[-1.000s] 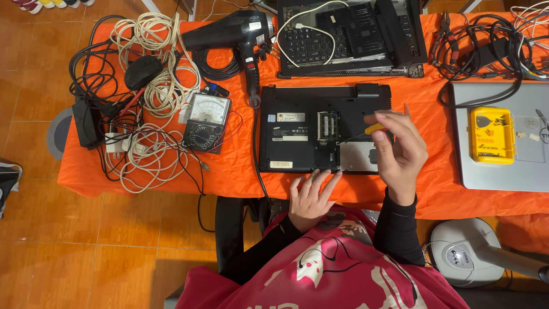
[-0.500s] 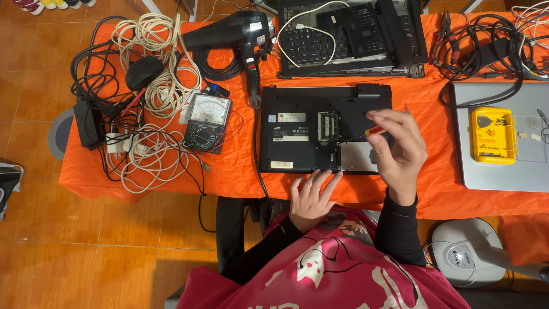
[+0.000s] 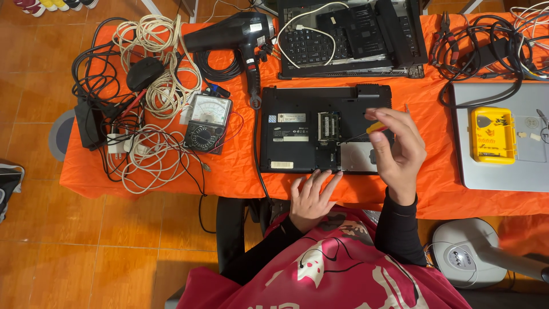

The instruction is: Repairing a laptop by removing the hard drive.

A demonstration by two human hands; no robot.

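Observation:
A black laptop (image 3: pixel 297 123) lies upside down on the orange tablecloth (image 3: pixel 229 171), with its memory bay open in the middle. My right hand (image 3: pixel 397 151) holds a small yellow-handled screwdriver (image 3: pixel 372 129) over the laptop's right part, its thin shaft pointing left toward the open bay. My left hand (image 3: pixel 311 197) rests with spread fingers on the laptop's near edge, holding nothing.
An analog multimeter (image 3: pixel 207 123) sits left of the laptop beside tangled white and black cables (image 3: pixel 143 114). A black heat gun (image 3: pixel 234 35) and a dismantled laptop (image 3: pixel 349 37) lie behind. A silver laptop with a yellow parts box (image 3: pixel 493 135) is at right.
My right hand has shifted slightly left and lowered the screwdriver toward the open bay. My left hand stays on the laptop's near edge.

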